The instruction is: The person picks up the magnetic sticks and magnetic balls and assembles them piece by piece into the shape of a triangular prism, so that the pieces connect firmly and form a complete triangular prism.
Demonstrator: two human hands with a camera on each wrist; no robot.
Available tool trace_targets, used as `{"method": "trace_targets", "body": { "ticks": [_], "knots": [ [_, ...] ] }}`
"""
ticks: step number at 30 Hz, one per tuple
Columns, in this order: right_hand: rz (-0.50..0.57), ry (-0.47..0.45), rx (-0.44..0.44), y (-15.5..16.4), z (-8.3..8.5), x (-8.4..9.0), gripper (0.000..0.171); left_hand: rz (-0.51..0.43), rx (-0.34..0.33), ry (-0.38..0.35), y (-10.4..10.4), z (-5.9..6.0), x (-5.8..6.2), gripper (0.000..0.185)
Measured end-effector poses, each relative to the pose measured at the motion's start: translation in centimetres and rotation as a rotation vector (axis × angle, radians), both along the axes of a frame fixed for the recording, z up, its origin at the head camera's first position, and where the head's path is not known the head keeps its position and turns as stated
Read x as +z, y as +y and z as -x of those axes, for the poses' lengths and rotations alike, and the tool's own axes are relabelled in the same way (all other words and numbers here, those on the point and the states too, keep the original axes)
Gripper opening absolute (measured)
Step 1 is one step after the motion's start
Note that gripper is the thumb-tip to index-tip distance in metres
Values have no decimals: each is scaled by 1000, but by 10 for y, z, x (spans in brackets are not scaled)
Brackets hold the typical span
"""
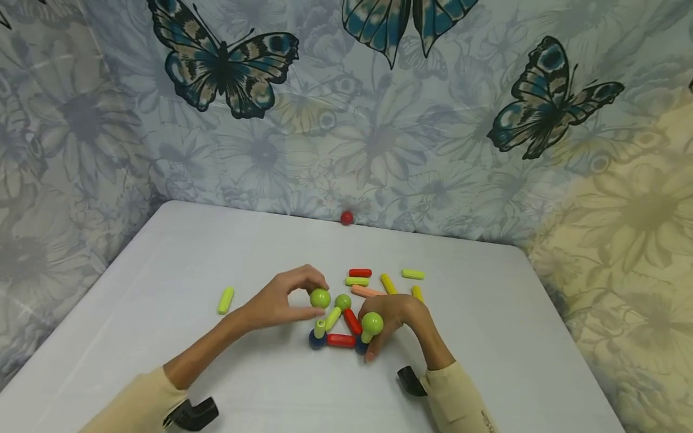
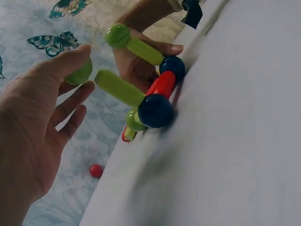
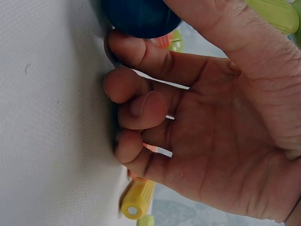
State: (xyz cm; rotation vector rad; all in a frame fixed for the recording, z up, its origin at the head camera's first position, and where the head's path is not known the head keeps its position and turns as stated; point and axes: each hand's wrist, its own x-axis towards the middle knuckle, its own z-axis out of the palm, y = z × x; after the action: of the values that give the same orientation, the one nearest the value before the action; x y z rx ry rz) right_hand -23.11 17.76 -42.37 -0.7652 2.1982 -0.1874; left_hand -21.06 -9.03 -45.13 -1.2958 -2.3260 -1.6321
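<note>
A small toy frame of sticks and balls stands on the white table (image 1: 162, 270). A red stick (image 1: 341, 340) joins two dark blue balls (image 1: 316, 341), and another red stick (image 1: 352, 320) rises to a green ball (image 1: 342, 302). My left hand (image 1: 319, 300) pinches a loose green ball (image 1: 320, 297) between thumb and fingers, just above a short green stick (image 2: 120, 88). My right hand (image 1: 373, 340) grips an upright green stick topped by a green ball (image 1: 372, 323) at the frame's right corner. Its curled fingers (image 3: 134, 103) rest on the table by a blue ball (image 3: 141, 16).
Loose sticks lie behind the frame: red (image 1: 360, 272), green (image 1: 357, 281), yellow (image 1: 388, 283), orange (image 1: 368, 292) and lime (image 1: 413, 274). Another lime stick (image 1: 225, 300) lies to the left. A red ball (image 1: 347, 218) sits at the far edge against the butterfly cloth.
</note>
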Motion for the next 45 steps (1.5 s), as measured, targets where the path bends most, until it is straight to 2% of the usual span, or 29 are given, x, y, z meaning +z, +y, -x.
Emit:
{"method": "trace_targets", "body": {
  "ticks": [3, 6, 8, 11, 14, 18, 21, 23, 25, 29, 33, 36, 40, 45],
  "knots": [
    [-4, 5, -14, 1, 0, 1, 37, 18, -62, 127, -5, -17, -2, 35],
    [-9, 8, -28, 1, 0, 0, 39, 45, -73, 159, -6, -23, -6, 38],
    [-5, 6, -23, 1, 1, 0, 40, 62, -72, 113, -8, -25, -11, 45],
    [-4, 4, -21, -1, 1, -2, 39, 112, -77, -4, -8, -24, -22, 55],
    [-2, 1, -24, -3, 1, -4, 38, 139, -89, -103, -6, -19, -37, 47],
    [22, -2, -25, 1, 1, -1, 34, 92, -139, -139, -1, -8, -56, 27],
    [124, -28, -83, 20, 2, 11, 29, 68, -169, -148, 1, -2, -62, 26],
    [225, 9, -137, 38, 3, 23, 32, 65, -176, -146, 1, -2, -63, 27],
    [337, 98, -193, 56, 4, 33, 33, 70, -167, -132, 2, -3, -64, 23],
    [396, 361, -322, 83, 8, 43, 25, 45, -155, -112, 3, -5, -66, 14],
    [365, 511, -409, 95, 15, 33, 21, 12, -169, -124, 2, -6, -67, 12],
    [329, 571, -404, 95, 22, 18, 27, -3, -175, -114, 1, -6, -69, 12],
    [223, 566, -392, 94, 29, -1, 40, -2, -164, -79, 0, -6, -69, 12],
    [52, 529, -515, 99, 29, -7, 34, 32, -155, -67, 2, -5, -67, 17]
  ]
}}
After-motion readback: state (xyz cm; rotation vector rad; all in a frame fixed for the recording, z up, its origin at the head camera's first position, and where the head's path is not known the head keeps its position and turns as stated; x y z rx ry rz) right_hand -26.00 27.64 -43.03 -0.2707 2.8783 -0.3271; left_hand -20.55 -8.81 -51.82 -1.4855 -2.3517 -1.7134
